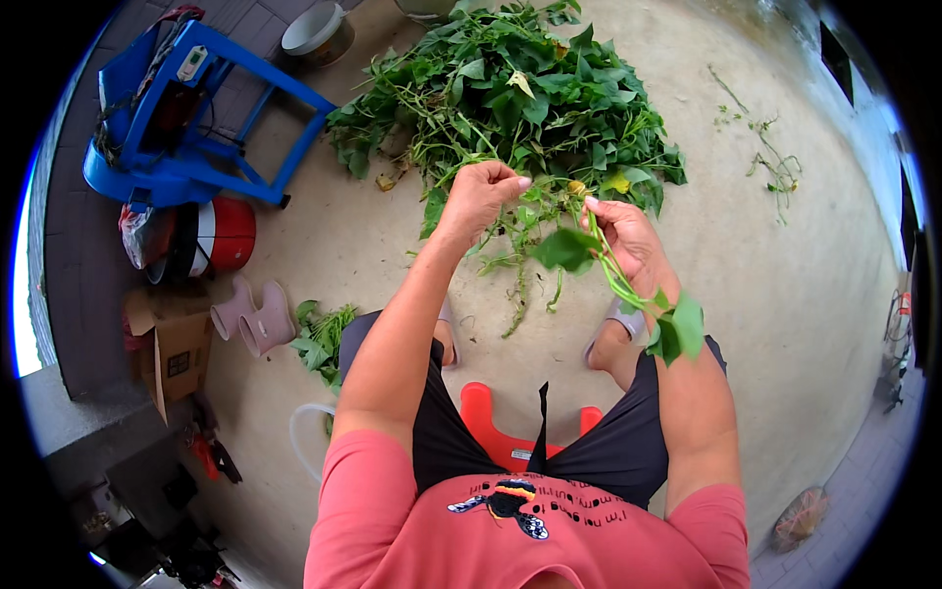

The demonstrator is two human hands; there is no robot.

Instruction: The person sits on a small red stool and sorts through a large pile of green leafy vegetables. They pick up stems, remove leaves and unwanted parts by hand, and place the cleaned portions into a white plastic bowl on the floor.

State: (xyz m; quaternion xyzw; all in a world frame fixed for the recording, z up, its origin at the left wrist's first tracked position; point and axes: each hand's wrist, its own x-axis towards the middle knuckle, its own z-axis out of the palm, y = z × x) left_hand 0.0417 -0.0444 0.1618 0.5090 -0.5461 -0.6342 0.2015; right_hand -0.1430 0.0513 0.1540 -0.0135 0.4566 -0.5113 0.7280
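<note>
A large heap of leafy green vines [515, 96] lies on the concrete floor in front of me. My right hand [625, 232] grips a few green leaf stems [611, 269], whose broad leaves hang back over my forearm. To its left, my left hand [486, 195] is raised at the near edge of the heap, thumb and forefinger close together; whether anything thin is between them I cannot tell. Trimmed vine pieces [519, 294] trail on the floor below my hands. A bunch of leafy stems [324, 342] lies beside my left knee.
A blue plastic chair [213, 132] lies tipped at the upper left, near a white bucket [316, 33] and a red bucket [228, 234]. Pink boots [265, 320] and a cardboard box [176, 353] are at left. Under me is a red stool [486, 427]. Loose vines [773, 162] lie at right.
</note>
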